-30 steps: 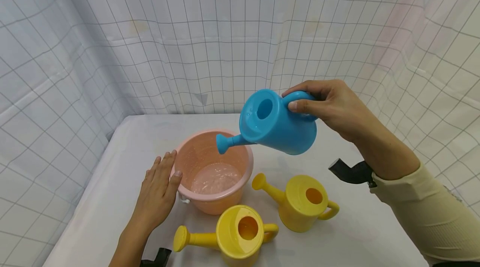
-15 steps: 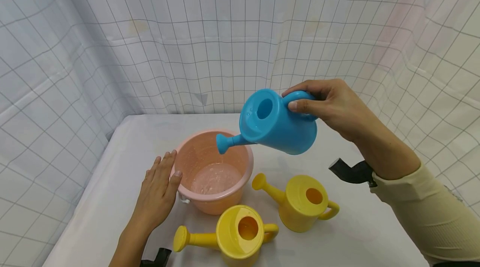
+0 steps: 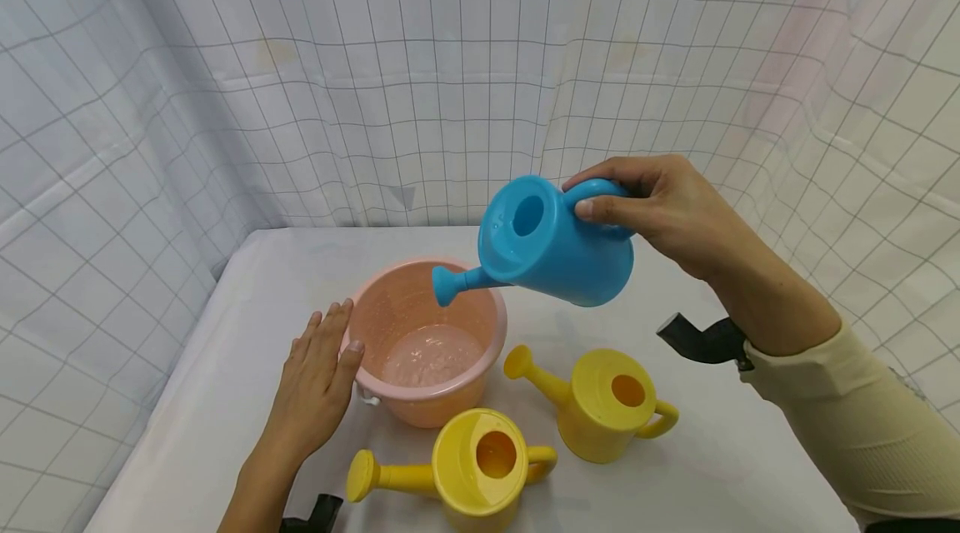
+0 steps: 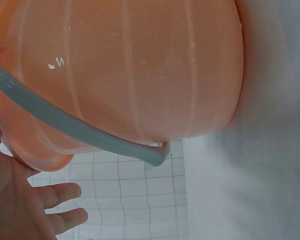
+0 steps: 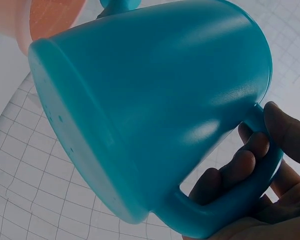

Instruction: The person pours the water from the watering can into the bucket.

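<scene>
My right hand (image 3: pixel 660 212) grips the handle of a blue watering can (image 3: pixel 577 258) and holds it up, tilted to the left. Its spout end hangs over the opening of a pink bucket (image 3: pixel 491 350), which has shallow clear liquid at the bottom. In the right wrist view, fingers curl through the loop of the blue watering can (image 5: pixel 154 100), the thumb on its outer side. My left hand (image 3: pixel 318 383) lies with straight fingers against the left rim of the bucket. The left wrist view shows the bucket's side (image 4: pixel 154 75) and its grey carrying handle (image 4: pixel 80 125).
A yellow watering can (image 3: pixel 480 466) stands in front of the bucket, spout to the left. Another yellow watering can (image 3: pixel 603 408) stands to its right, below the blue one in the head view. White cloth covers the table (image 3: pixel 247 300); grid-patterned curtains (image 3: pixel 450 83) enclose the back and sides.
The blue watering can and my right hand have risen very slightly. The ripples in the bucket's liquid look different. My left hand and the yellow watering cans stay in place.
</scene>
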Motion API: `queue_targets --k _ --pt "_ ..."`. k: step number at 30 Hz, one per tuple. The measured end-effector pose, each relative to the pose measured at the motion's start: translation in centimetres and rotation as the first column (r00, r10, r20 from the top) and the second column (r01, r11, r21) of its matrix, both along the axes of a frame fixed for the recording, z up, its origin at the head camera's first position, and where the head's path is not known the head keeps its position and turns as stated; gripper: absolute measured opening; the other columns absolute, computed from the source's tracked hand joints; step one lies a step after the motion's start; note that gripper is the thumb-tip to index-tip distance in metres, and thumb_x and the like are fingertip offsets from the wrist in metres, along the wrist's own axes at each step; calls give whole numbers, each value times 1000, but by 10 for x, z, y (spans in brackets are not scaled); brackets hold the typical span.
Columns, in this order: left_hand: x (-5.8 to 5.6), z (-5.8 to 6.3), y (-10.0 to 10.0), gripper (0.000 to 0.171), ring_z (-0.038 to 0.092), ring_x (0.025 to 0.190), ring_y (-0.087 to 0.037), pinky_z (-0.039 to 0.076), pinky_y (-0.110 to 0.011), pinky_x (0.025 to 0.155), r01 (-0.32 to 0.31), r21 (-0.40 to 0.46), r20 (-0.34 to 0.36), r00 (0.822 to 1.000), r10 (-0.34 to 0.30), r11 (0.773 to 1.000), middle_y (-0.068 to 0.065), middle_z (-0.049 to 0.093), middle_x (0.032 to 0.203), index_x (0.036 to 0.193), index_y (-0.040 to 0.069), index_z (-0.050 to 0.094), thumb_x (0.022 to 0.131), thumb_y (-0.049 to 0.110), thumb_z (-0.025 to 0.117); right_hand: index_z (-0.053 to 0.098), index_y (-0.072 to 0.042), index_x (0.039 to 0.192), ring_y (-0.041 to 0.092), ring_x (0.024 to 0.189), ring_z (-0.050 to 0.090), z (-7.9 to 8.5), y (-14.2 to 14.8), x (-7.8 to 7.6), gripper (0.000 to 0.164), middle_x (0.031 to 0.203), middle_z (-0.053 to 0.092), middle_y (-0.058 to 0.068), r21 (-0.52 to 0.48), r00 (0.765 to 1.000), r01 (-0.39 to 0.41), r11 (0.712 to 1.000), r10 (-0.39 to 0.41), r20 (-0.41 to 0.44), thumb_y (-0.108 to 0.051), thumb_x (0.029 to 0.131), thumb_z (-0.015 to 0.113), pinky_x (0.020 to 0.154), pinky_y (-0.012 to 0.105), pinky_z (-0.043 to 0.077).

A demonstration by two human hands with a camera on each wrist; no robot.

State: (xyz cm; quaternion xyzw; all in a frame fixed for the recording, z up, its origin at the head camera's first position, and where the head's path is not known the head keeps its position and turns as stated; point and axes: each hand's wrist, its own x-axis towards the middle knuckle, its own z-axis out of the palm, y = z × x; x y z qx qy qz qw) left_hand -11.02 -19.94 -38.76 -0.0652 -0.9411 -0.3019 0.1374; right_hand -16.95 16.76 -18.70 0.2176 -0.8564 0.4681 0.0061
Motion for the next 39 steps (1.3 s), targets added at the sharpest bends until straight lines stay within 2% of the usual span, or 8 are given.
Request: queue_targets --k 39 --pt "2 1 1 54 14 145 -41 10 -69 110 0 9 -7 1000 0 1000 -16 26 155 152 26 19 101 37 36 68 -14 114 25 109 59 3 -3 -1 30 118 65 5 34 1000 5 999 -5 2 -30 88 66 97 55 46"
